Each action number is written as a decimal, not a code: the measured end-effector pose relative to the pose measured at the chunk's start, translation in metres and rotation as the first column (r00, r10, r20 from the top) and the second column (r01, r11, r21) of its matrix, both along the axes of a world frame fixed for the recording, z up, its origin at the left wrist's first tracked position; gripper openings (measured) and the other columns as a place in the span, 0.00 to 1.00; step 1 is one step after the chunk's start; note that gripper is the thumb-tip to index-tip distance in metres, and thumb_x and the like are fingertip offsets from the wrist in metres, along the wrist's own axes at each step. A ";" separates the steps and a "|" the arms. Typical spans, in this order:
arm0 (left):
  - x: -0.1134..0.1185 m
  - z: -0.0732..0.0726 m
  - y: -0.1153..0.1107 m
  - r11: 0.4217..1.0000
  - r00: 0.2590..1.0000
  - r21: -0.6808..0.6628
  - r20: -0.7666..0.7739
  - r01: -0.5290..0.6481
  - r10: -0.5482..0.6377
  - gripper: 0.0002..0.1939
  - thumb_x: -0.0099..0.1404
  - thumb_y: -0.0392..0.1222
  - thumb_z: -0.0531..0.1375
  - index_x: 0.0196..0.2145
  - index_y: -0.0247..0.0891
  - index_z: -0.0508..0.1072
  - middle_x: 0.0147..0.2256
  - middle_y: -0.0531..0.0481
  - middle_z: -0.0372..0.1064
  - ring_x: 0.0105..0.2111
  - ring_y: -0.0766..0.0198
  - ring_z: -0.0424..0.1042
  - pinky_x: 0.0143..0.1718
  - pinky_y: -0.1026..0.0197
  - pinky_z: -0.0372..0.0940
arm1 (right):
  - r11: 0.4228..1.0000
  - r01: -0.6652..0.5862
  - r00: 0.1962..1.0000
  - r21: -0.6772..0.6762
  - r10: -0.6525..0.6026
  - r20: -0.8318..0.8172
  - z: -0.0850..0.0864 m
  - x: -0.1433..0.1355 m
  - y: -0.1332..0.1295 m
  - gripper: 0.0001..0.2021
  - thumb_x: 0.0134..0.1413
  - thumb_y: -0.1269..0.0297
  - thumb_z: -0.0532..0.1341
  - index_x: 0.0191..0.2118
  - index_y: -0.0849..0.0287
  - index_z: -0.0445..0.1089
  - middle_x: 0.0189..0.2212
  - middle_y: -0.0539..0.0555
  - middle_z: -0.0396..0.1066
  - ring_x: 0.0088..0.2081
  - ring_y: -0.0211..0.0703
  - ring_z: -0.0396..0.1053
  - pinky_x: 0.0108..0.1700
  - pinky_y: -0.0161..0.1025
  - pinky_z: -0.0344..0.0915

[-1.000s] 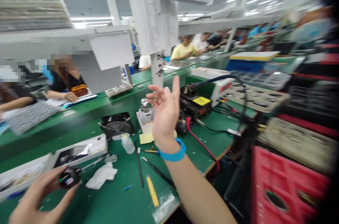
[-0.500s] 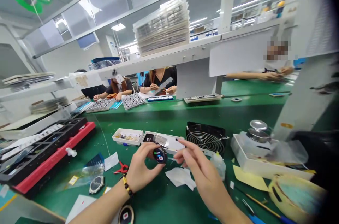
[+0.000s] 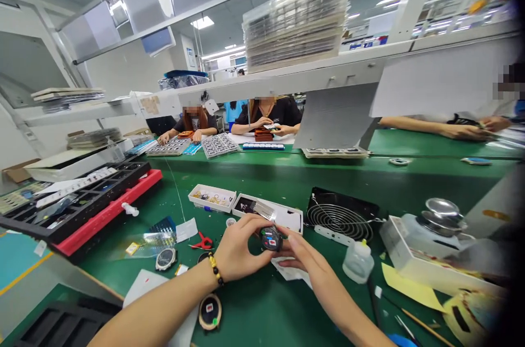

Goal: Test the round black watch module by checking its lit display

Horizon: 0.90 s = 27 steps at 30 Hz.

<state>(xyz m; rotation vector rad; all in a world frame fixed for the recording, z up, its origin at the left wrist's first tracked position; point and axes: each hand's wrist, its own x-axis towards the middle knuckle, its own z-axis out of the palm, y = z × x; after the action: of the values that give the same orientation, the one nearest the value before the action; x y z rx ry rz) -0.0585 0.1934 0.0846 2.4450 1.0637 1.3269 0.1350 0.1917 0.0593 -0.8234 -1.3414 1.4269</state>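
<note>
My left hand (image 3: 240, 248), with a beaded bracelet on the wrist, grips a round dark smartwatch (image 3: 270, 238) between thumb and fingers. Its lit face, showing small coloured icons, is turned towards me. My right hand (image 3: 305, 259) meets the watch at its right edge; some of its fingertips are hidden behind the case. Below my left wrist lies a gold-rimmed round watch (image 3: 210, 311) with a small sticker on its face. A silver-rimmed watch (image 3: 165, 259) rests further left. Crumpled white paper (image 3: 293, 272) lies under my right hand.
Beyond my hands are a white box of small parts (image 3: 212, 197), another white box (image 3: 291, 219), a black fan (image 3: 344, 215) and a squeeze bottle (image 3: 358, 262). Red pliers (image 3: 202, 241) lie left. A red-edged black tray (image 3: 110, 210) stands further left. Co-workers sit across the bench.
My right hand has moved in from beside the watch to touch its right edge. The view has shifted, and a co-worker opposite now handles a different item.
</note>
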 end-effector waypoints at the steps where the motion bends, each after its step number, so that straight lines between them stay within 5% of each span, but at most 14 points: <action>1: 0.000 0.000 0.000 1.000 1.000 -0.001 -0.006 0.003 -0.003 0.26 0.57 0.32 0.66 0.54 0.40 0.72 0.48 0.45 0.74 0.47 0.59 0.75 0.46 0.58 0.75 | 1.000 -0.006 1.000 -0.018 0.006 -0.009 -0.001 -0.001 0.000 0.30 0.63 0.40 0.59 0.61 0.57 0.71 0.52 0.60 0.77 0.47 0.56 0.77 0.52 0.52 0.74; 14: 0.000 -0.005 0.001 0.998 0.999 -0.060 -0.053 0.006 -0.009 0.26 0.56 0.33 0.65 0.53 0.42 0.72 0.50 0.47 0.73 0.47 0.60 0.75 0.50 0.59 0.73 | 0.993 0.004 0.999 -0.116 -0.008 -0.032 -0.012 -0.009 0.002 0.36 0.49 0.34 0.66 0.57 0.53 0.75 0.59 0.58 0.73 0.50 0.59 0.76 0.50 0.50 0.77; 20: -0.002 -0.007 0.004 0.997 0.999 -0.071 -0.043 0.010 -0.013 0.29 0.55 0.34 0.66 0.55 0.41 0.70 0.50 0.47 0.74 0.46 0.60 0.75 0.48 0.60 0.73 | 0.993 0.003 0.999 -0.120 -0.009 -0.048 -0.016 -0.007 0.005 0.35 0.51 0.36 0.66 0.59 0.54 0.73 0.49 0.58 0.80 0.46 0.59 0.79 0.48 0.50 0.77; 27: -0.003 -0.007 0.004 0.998 0.999 -0.050 -0.029 0.036 -0.038 0.28 0.57 0.34 0.67 0.55 0.42 0.70 0.50 0.48 0.74 0.46 0.62 0.75 0.48 0.61 0.73 | 0.996 0.040 0.999 -0.083 -0.039 0.015 -0.017 -0.009 0.003 0.37 0.52 0.34 0.64 0.60 0.54 0.71 0.54 0.59 0.78 0.46 0.58 0.79 0.46 0.49 0.77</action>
<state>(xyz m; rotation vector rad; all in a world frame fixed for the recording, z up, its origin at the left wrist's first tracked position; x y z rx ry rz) -0.0611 0.1977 0.0776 2.4439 1.0406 1.2413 0.1264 0.1944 0.0420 -0.9105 -1.2754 1.4570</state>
